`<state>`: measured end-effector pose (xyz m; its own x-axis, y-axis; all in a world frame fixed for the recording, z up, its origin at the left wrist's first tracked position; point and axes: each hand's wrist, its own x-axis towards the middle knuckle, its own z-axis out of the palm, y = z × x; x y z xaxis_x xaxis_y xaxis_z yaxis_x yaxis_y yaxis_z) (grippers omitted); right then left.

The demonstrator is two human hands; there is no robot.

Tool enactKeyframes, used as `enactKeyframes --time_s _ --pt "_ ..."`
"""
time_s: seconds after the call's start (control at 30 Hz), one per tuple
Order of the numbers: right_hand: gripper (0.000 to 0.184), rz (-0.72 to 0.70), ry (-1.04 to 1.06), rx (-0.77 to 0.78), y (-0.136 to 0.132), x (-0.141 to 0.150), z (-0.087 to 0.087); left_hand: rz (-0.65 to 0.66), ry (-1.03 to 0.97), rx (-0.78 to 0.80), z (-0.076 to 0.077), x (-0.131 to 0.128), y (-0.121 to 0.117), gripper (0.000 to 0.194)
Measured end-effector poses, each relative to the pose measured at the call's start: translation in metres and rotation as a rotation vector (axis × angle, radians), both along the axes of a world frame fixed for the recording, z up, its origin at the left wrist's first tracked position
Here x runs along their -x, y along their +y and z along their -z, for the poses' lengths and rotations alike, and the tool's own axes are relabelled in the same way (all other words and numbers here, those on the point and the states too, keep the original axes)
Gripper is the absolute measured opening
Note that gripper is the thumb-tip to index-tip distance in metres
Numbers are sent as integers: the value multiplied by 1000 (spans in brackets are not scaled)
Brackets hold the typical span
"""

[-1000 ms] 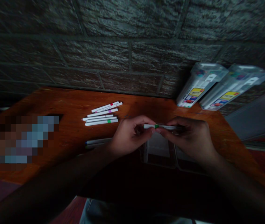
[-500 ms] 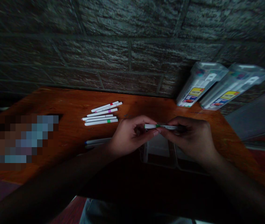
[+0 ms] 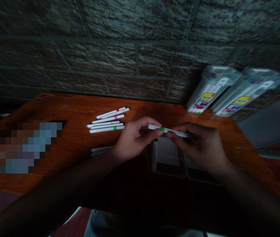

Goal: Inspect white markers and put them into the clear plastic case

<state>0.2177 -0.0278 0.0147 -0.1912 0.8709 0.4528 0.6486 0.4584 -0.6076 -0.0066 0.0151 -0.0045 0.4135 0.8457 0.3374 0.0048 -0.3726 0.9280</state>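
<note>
A white marker with a green band (image 3: 176,132) is held nearly level between my two hands above the table. My left hand (image 3: 137,136) pinches its capped end between thumb and fingers. Around the barrel, farther right, my right hand (image 3: 201,141) is closed, hiding that end. Below the hands lies a clear plastic case (image 3: 168,174), partly covered by my right hand, with a white marker (image 3: 154,156) along its left side. Several white markers (image 3: 107,123) with coloured bands rest to the left of my left hand. More markers (image 3: 101,149) lie partly behind my left forearm.
Two clear marker cases (image 3: 201,93) with yellow labels stand tilted against the stone wall (image 3: 120,59) at the back right. A blurred-out patch (image 3: 31,148) covers something on the left of the wooden table (image 3: 73,112). The table's right edge slopes down beside my right arm.
The marker has shifted slightly left and up and now tilts, its capped end higher. My left hand has moved a little left with its end, showing more of the case below.
</note>
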Motion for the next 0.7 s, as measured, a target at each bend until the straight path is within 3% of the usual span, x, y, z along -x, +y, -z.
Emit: enactKeyframes --time_s 0.37,0.7 --pt "16 15 232 114 5 1 5 5 -105 108 0 1 8 16" --pt "13 -7 498 237 8 4 -9 -44 -174 163 -1 1 14 16"
